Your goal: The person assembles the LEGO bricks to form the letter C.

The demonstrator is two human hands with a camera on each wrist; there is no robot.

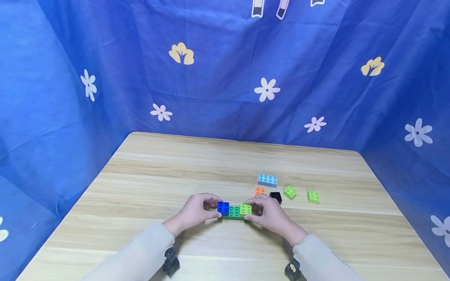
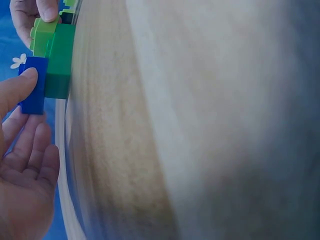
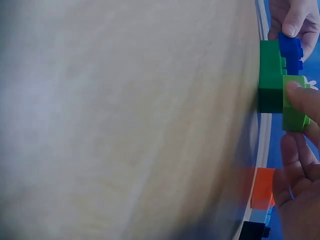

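A long green building brick (image 1: 234, 217) lies on the table in front of the person, bare studs showing at its middle. On its left end sits a blue brick (image 1: 223, 208), overhanging the end; the left hand (image 1: 196, 211) pinches it between thumb and fingers. A lime green brick (image 1: 246, 208) sits on the right end, overhanging too, and the right hand (image 1: 269, 213) pinches it the same way. In the left wrist view the left thumb lies on the blue brick's side (image 2: 34, 95). The right wrist view shows the right thumb against the lime brick (image 3: 293, 112).
Beyond the right hand lie a light blue brick (image 1: 267, 180), an orange brick (image 1: 260, 191) partly hidden by that hand, a black brick (image 1: 275, 197) and two lime bricks, one turned askew (image 1: 290, 192), the other farther right (image 1: 313, 196). A blue patterned curtain (image 1: 222, 74) surrounds the wooden table (image 1: 173, 159).
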